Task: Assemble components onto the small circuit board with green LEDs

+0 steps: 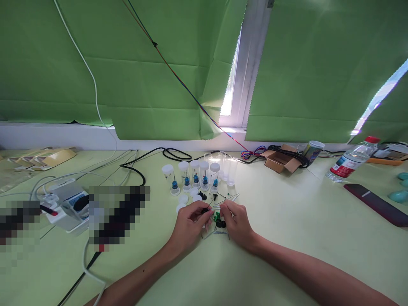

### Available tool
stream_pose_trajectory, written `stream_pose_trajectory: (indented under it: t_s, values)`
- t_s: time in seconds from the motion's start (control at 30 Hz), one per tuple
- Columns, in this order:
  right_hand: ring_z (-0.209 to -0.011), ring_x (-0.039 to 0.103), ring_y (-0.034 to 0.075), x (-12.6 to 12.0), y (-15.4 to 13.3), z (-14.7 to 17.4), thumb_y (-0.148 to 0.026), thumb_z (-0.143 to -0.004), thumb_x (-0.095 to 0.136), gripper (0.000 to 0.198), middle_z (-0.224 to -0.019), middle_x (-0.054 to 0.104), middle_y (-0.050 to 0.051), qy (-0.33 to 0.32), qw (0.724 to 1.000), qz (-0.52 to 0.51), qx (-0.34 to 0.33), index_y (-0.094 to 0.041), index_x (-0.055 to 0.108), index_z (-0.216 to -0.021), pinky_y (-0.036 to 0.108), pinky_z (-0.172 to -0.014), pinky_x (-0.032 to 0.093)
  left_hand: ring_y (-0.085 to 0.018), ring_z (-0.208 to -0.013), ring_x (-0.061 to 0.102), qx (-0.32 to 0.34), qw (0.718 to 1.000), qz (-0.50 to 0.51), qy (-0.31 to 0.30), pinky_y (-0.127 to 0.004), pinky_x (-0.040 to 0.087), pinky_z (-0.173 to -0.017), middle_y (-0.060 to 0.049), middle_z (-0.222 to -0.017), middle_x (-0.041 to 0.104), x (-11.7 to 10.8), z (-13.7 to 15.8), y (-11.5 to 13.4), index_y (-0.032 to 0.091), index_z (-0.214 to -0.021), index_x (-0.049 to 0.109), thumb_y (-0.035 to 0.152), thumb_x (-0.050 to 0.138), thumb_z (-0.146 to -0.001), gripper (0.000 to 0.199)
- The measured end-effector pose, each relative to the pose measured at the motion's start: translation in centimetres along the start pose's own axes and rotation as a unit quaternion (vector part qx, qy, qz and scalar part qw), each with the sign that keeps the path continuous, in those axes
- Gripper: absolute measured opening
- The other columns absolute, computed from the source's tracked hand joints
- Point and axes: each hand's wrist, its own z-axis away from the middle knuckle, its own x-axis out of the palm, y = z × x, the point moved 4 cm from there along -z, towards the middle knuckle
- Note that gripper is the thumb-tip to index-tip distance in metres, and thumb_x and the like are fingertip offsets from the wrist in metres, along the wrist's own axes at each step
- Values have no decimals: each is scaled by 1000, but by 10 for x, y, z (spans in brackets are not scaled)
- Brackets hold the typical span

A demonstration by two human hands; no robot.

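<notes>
My left hand point(190, 222) is closed in a pinch on a small black part point(205, 210), with a thin rod rising beside it. Close by on the right, my right hand point(237, 223) is also closed, its fingertips pressed together. Thin pointed metal point(235, 197) shows just beyond those fingers; whether they grip it I cannot tell. Between the hands lie small green pieces point(217, 216), black pieces point(220, 224) and a bent metal rod point(208, 234). Behind them stand several clear tubes with white caps point(214, 165), holding blue parts point(174, 185). Loose white caps point(183, 199) and a black screw-like piece point(215, 197) lie nearby.
A white power strip point(68, 191) with cables is at left. At right are an open cardboard box point(280, 162), a can point(312, 153), a water bottle point(350, 163) and a dark, long case point(376, 205). Black cable point(153, 153) runs along the table's back.
</notes>
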Motion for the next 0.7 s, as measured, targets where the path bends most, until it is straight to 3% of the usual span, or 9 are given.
stream_pose_trajectory:
  t_s: [0.37,0.7]
  values:
    - [-52,37,11,1,2,0,-34,-99,39,43,-55,41,-3,-9,999,-20,25,-20,40,-59,25,-52,30,-13,-57,55,84,994,-71,-14,-25,45,-57,0,-69,61,-2,0,6,19,-77,65,27,61,-87,13]
    - [-52,37,10,3,8,0,-39,-99,40,46,-54,43,-3,-28,995,-63,67,-19,42,-58,24,-53,31,-14,-73,62,216,960,-180,0,-24,47,-66,-3,-82,67,-5,5,12,20,-83,66,18,58,-89,10]
